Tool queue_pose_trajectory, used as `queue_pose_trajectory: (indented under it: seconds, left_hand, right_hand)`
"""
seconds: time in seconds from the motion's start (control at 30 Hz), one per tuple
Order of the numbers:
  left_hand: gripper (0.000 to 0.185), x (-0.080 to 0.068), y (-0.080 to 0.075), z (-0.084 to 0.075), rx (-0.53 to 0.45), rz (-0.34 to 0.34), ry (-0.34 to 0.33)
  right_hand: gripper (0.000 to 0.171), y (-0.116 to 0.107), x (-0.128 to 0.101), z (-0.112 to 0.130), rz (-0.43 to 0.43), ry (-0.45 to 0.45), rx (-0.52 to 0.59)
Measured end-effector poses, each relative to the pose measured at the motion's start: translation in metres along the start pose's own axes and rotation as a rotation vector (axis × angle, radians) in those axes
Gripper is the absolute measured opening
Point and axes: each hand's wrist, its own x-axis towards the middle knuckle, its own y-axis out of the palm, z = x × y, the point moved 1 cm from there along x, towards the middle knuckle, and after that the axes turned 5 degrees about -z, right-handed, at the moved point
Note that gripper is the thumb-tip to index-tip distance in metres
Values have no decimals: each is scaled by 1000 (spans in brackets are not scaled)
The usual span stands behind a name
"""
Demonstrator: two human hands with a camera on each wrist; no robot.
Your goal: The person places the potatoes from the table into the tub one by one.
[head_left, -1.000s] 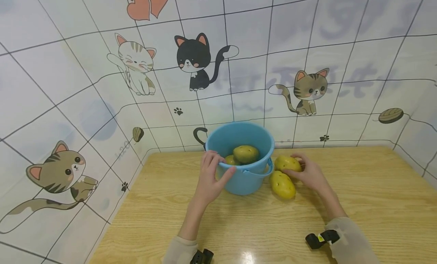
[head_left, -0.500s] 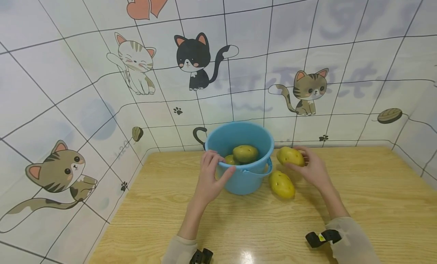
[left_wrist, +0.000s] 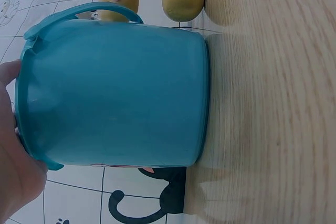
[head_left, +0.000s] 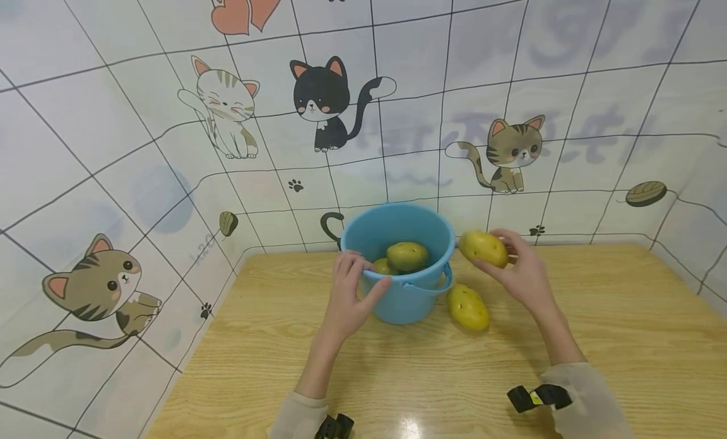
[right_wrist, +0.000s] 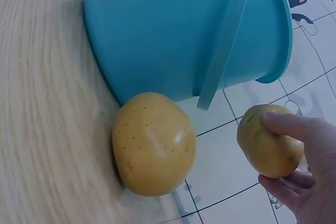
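Head view: left hand (head_left: 353, 295) grips the round blue plastic bucket's (head_left: 406, 300) rim, steadying it; right hand (head_left: 519, 272) holds 1 yellow potato (head_left: 483, 248) raised beside that rim; another potato (head_left: 467, 307) lies on the tabletop (head_left: 596, 338) beside the bucket.

wooden table (head_left: 596, 338), cat-print tiled wall (head_left: 511, 67)
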Motion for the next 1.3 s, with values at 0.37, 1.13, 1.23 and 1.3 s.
queue_pose_trajectory:
  seconds: [0.37, 1.13, 1.23, 1.3]
  left_hand:
    - [22, 0, 0, 0, 4, 8, -2]
    - [23, 0, 0, -1, 10, 1, -6]
    - [23, 0, 0, -1, 11, 0, -6]
    - [23, 0, 0, 0, 13, -2, -3]
  right_hand:
    - [65, -10, 1, 15, -70, -48, -28]
    - [68, -9, 8, 70, -146, -201, 19]
    - [67, -6, 10, 77, -132, -225, 22]
    - [67, -3, 11, 81, -124, -250, 21]
